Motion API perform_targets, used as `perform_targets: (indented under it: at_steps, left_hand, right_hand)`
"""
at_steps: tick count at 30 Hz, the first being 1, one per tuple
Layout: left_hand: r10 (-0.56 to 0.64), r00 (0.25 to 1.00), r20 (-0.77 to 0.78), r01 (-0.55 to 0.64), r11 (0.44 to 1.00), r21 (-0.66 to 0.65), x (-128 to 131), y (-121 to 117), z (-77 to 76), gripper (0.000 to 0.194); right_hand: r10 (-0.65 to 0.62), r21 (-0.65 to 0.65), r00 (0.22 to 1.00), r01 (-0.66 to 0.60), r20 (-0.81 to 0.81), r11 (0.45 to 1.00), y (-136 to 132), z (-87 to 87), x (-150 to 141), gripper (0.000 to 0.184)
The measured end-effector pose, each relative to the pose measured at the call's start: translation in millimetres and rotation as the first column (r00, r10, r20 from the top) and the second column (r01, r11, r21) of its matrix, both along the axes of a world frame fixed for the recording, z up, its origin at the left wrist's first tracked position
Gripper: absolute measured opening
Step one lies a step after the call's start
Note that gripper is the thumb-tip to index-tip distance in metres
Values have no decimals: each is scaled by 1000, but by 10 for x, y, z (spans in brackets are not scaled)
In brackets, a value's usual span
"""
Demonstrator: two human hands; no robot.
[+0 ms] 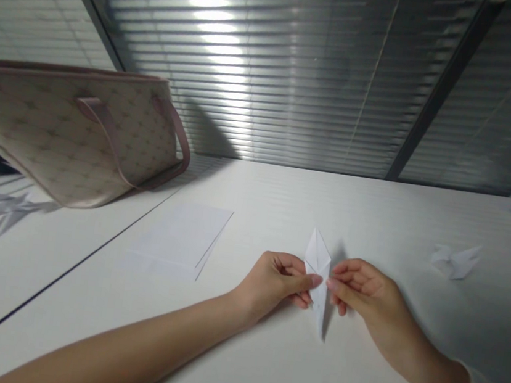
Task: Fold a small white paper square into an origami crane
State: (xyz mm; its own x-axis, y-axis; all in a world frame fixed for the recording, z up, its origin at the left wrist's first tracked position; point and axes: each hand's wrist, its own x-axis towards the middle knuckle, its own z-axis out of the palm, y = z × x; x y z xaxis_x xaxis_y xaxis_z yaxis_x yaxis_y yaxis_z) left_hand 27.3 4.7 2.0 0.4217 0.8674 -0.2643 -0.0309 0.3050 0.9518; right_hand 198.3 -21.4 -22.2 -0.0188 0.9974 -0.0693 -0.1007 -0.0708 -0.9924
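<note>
A white folded paper (pixel 319 252), long and diamond-shaped with a narrow lower point, is held upright just above the table. My left hand (pixel 279 281) grips it from the left, thumb across its front face and fingers behind. On the other side, my right hand (pixel 360 288) pinches the paper's right edge, its thumb tip at the edge and the other fingers curled. Creases run down from the top point to the middle. The back of the paper is hidden.
White sheets (pixel 183 232) lie stacked to the left. A folded paper figure (pixel 455 261) rests at the right. A patterned handbag (pixel 71 131) stands at the back left, beside folded paper pieces (pixel 6 207). A dark seam crosses the white table (pixel 233 369); blinds (pixel 296 85) stand behind.
</note>
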Motion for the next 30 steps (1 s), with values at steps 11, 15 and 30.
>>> perform_targets:
  at_steps: [11,15,30]
  left_hand:
    - [34,999,5,-34,999,11,15,-14,-16,31]
    - [39,999,-2,-39,999,22,23,-22,-9,31]
    - [83,996,18,-84,996,39,57,-137,-46,30]
  right_hand:
    - [-17,6,999,17,41,1000,7,28,-14,31]
    - [17,18,996,-19,85,1000,-7,69,-26,31]
    - [-207,391,880,27,427,920,-88,16,-88,6]
